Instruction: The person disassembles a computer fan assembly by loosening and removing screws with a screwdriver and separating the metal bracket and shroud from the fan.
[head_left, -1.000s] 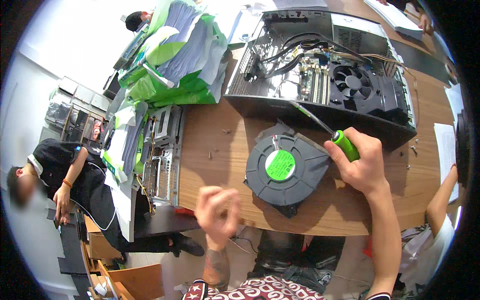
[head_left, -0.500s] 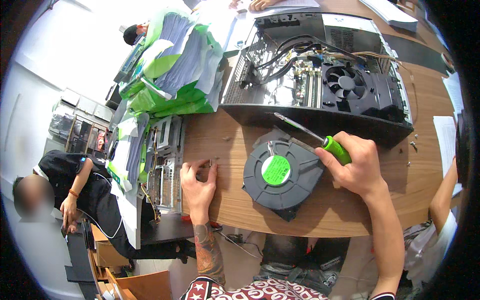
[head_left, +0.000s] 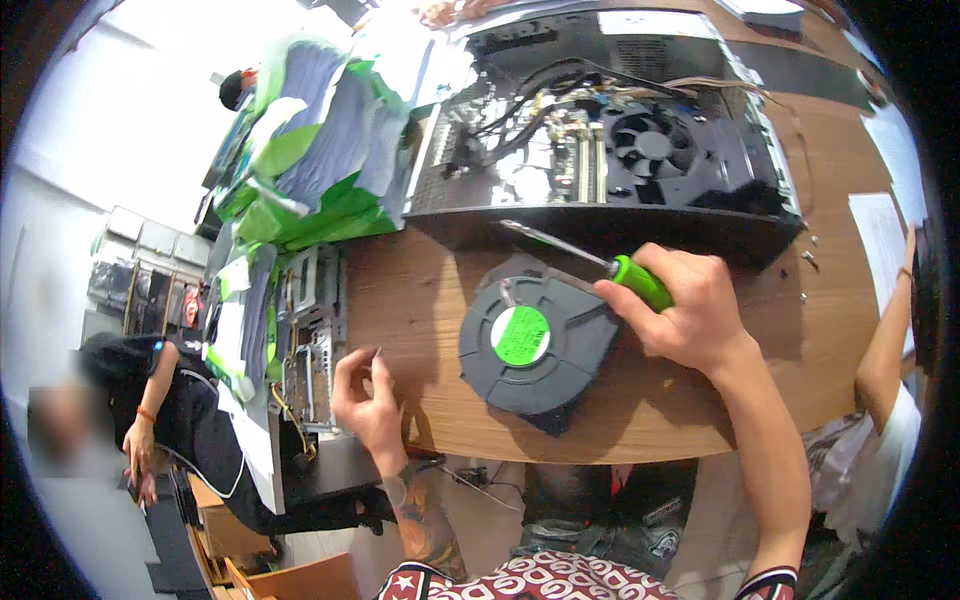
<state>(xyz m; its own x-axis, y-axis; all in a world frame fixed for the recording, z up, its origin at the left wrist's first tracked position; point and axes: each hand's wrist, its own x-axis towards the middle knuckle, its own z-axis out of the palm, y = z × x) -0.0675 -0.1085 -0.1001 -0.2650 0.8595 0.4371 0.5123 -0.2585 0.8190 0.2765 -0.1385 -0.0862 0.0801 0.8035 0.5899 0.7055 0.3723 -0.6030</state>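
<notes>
At a brown wooden worktable (head_left: 440, 290), a person's right hand (head_left: 690, 315) is wrapped around a screwdriver with a bright green handle and a slim silver shaft (head_left: 590, 262), the shaft slanting up and to the left so that its tip hangs over the near wall of an opened black computer case (head_left: 610, 150) lying flat at the far side of the table. Just beside and below that hand rests a round, dark grey plastic blower fan with a green sticker at its hub (head_left: 535, 340); it sits flat on the wood near the table's front edge, with the heel of the hand over its right rim. The person's left hand (head_left: 368, 395) is at the table's near left edge, fingers drawn close together with the fingertips pinched at something too small to make out; whether it grips anything cannot be told. To the left of it stands a bare metal drive cage (head_left: 312, 345) against the table's side, and beyond that a heap of green and grey foam packing sheets (head_left: 310, 160). Inside the case a black cooling fan (head_left: 650, 140) and a tangle of cables are exposed. A second person in a black shirt (head_left: 165, 400) is bent down at the far left, and another person's bare arm (head_left: 890, 330) reaches in at the right edge beside a white paper sheet (head_left: 880, 240).
</notes>
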